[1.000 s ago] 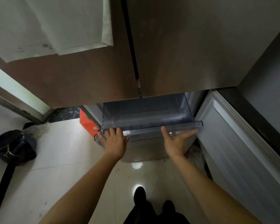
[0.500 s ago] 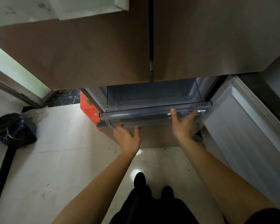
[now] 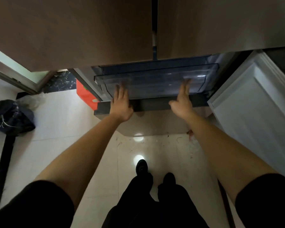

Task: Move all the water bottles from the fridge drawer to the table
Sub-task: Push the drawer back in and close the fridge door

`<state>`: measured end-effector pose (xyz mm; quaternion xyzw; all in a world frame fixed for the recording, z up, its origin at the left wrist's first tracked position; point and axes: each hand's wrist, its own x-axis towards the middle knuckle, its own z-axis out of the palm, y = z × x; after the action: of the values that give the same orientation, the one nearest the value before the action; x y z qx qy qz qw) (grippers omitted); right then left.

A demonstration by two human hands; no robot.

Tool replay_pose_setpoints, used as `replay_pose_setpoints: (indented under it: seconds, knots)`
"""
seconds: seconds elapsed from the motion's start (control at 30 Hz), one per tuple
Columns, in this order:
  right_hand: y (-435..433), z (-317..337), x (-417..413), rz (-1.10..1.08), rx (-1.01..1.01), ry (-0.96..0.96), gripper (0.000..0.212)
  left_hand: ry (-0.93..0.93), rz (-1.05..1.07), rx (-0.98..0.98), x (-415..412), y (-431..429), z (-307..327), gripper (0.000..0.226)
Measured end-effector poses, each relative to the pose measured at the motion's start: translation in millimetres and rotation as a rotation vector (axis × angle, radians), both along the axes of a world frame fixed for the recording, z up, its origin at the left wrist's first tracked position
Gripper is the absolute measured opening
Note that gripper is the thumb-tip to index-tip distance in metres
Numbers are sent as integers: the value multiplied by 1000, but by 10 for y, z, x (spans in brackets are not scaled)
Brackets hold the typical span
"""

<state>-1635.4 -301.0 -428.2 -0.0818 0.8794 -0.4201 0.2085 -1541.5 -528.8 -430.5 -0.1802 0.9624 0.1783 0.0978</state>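
The clear plastic fridge drawer (image 3: 155,84) sits below the two brown upper fridge doors, almost flush inside the fridge. I see no water bottles in it or anywhere in view. My left hand (image 3: 121,104) is flat, fingers straight and together, against the drawer's front at its left. My right hand (image 3: 182,102) is flat against the front at its right, blurred by motion. Both hands hold nothing. A dark ledge (image 3: 151,105) runs just under the drawer, beneath both palms.
The white lower fridge door (image 3: 253,102) stands swung open at the right. A red box (image 3: 85,96) sits left of the fridge, a dark bag (image 3: 10,117) on the pale tiled floor at far left. My feet (image 3: 143,167) stand close before the fridge.
The drawer has slid back into the fridge. Both hands went from gripping its front rim to pressing flat on its front. The camera has moved up and closer.
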Motion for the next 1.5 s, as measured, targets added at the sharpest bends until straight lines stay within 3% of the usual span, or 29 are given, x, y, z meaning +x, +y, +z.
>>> replay_pose_setpoints:
  seconds: [0.5,0.67,0.83,1.03,1.13,1.3,1.4,1.5]
  knots:
    - [-108,-217,-469,71,207,150,105,-57,0,-37,-432,-155,-7,87]
    - [73,-20,-439,86,239,198,71,-85,-30,-28,-423,-169,199,77]
    - [477,355,45,-37,185,545,44,77,-112,-52,-308,185,331,56]
    - [1351,900,653,-249,421,946,30,279,-415,73,-395,1159,450,51]
    - [1883,1129,1023,-403,548,1014,27,412,-585,164,-460,1793,618,53]
    - [2700,1433,1775,-811,802,873,37,599,-843,285,-293,2836,937,58]
    - [3182,1614,2211,-1034,916,622,51,574,-968,303,-47,3327,1084,56]
    - [3679,1658,2641,-1085,980,305,66,484,-925,332,210,3642,1153,54]
